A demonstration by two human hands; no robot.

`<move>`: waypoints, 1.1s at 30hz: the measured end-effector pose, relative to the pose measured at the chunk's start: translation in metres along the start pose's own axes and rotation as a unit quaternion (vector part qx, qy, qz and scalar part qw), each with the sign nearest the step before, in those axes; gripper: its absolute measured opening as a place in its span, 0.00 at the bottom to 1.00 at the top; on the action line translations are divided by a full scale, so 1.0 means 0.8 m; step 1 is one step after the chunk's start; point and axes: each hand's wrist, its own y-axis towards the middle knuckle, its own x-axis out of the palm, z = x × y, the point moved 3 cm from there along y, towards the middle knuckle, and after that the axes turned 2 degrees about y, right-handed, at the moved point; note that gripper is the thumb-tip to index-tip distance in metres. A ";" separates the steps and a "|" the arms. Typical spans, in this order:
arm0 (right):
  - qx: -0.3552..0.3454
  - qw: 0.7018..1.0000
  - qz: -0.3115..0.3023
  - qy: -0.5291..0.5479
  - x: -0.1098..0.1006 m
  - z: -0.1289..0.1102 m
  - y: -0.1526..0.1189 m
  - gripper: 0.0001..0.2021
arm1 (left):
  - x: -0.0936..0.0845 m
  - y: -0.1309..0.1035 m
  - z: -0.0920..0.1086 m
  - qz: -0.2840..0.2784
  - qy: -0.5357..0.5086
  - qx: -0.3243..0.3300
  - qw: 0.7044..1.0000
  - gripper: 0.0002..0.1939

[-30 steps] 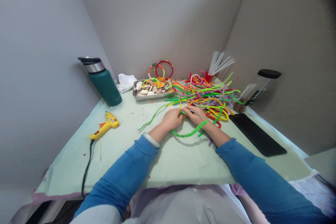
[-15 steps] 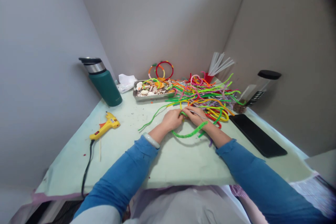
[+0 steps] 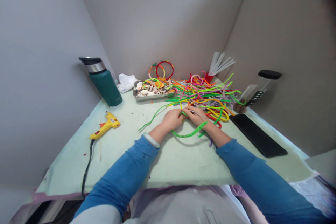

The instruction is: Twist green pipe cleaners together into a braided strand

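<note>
Close together over the middle of the table, my left hand (image 3: 173,119) and my right hand (image 3: 194,115) are both closed on a green pipe cleaner (image 3: 190,135). Its fuzzy length curves down below my hands and up to the right wrist. A stretch of it shows between my fingertips, partly hidden by them. A thin pale strand (image 3: 198,114) runs across the back of my right hand; where it ends I cannot tell. Behind my hands spreads a pile of many-coloured pipe cleaners (image 3: 207,92), and yellow and red ones lie beside my right hand.
A yellow glue gun (image 3: 106,126) with a black cord lies at left, near a green bottle (image 3: 105,85). A metal tray (image 3: 154,97) of shells stands at the back, near two decorated hoops (image 3: 165,62). On the right are a black phone (image 3: 258,134) and a clear bottle (image 3: 258,87).
</note>
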 end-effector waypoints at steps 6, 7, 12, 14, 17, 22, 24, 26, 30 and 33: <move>0.001 1.000 -0.001 0.004 -0.001 -0.002 0.000 0.16 | 0.001 0.001 -0.001 -0.003 0.003 -0.002 1.000 0.14; 0.001 1.000 -0.001 0.004 -0.001 -0.002 0.000 0.16 | 0.001 0.001 -0.001 -0.003 0.004 -0.002 1.000 0.14; 0.002 1.000 -0.004 0.004 0.000 0.000 0.000 0.17 | 0.001 0.002 0.000 0.002 0.003 0.004 1.000 0.15; 0.004 1.000 -0.004 0.001 0.000 0.000 0.000 0.17 | 0.000 0.002 0.000 0.005 0.002 0.009 1.000 0.15; 0.004 1.000 -0.003 0.003 0.000 0.000 0.000 0.17 | 0.000 0.002 0.000 0.009 0.001 0.014 1.000 0.16; 0.004 1.000 -0.003 0.004 0.000 0.002 0.000 0.16 | 0.001 0.003 0.000 0.004 0.003 0.008 1.000 0.16; 0.006 1.000 -0.004 0.004 0.000 0.003 0.000 0.16 | 0.000 0.003 0.000 0.001 0.003 0.006 1.000 0.17; 0.004 1.000 -0.004 0.003 0.000 0.003 0.000 0.16 | 0.000 0.003 0.001 -0.001 0.004 0.004 1.000 0.17; -0.001 1.000 0.000 0.001 0.000 0.001 0.000 0.16 | -0.001 0.002 0.001 -0.001 0.006 0.004 1.000 0.16; 0.003 1.000 0.000 0.003 0.000 0.000 0.000 0.16 | 0.000 0.002 0.001 -0.001 0.004 0.003 1.000 0.16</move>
